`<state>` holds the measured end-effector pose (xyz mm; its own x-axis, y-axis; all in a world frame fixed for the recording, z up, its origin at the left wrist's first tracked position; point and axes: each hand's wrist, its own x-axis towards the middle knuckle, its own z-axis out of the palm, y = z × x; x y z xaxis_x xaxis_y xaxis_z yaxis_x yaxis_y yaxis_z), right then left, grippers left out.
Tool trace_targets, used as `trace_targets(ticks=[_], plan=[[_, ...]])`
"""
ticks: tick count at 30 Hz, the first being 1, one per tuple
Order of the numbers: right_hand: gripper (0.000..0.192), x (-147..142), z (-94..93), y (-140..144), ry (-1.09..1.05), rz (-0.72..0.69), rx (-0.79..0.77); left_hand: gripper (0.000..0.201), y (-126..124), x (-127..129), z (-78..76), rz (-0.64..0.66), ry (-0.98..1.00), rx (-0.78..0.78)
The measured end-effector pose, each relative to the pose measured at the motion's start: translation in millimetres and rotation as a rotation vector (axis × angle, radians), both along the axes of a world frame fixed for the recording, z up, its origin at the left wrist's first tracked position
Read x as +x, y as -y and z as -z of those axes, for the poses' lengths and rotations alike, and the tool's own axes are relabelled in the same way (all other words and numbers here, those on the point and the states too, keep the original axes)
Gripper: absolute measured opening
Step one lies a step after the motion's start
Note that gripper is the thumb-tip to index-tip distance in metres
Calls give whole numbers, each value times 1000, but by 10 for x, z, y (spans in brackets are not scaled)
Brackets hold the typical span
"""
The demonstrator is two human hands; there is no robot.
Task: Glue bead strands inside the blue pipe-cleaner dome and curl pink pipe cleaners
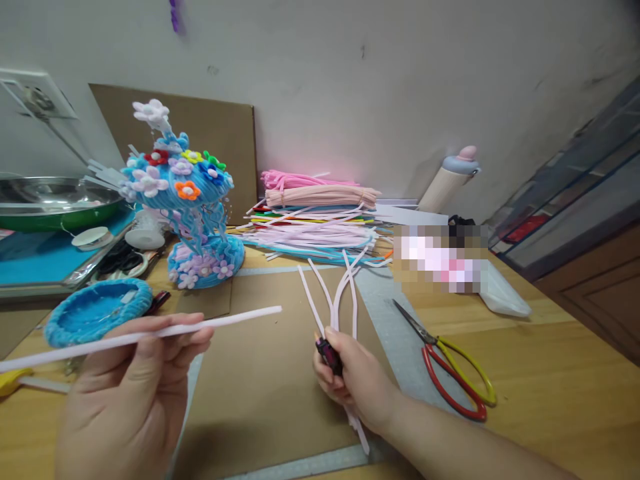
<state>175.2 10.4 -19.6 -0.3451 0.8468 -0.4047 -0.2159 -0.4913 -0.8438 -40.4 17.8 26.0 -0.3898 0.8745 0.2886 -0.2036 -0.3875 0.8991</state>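
Note:
My left hand (145,373) pinches a pale lilac-white pipe cleaner (245,317) between thumb and fingers. It runs nearly level, its free end pointing right over the cardboard. My right hand (357,377) is closed around a dark lighter with purple marks (329,355). A small orange glow shows at the lighter's top, apart from the pipe cleaner's tip. Several more pale pipe cleaners (353,300) fan out behind and below my right hand on the brown cardboard sheet (255,400). Whether that hand touches them I cannot tell.
Red-and-yellow-handled scissors (453,367) lie open at right. Bundled pipe cleaners (320,227) are stacked by the wall. A blue flower-covered fuzzy ornament (180,187) stands at back left, near a blue fuzzy dish (100,310) and a metal bowl (55,200). A bottle (449,180) leans at back right.

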Motion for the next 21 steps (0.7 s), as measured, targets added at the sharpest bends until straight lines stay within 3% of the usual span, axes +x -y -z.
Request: trace_targets(ticks=[4,9,21], plan=[[50,27,40,76,230,97,253,6,69,-25,-22,4,-115,39],[49,53,14,113,598,-2,587,6,142,-42,11,21,-148,109],[48,57,-56,112,665,-83,644,7,175,38,7,96,-193,29]])
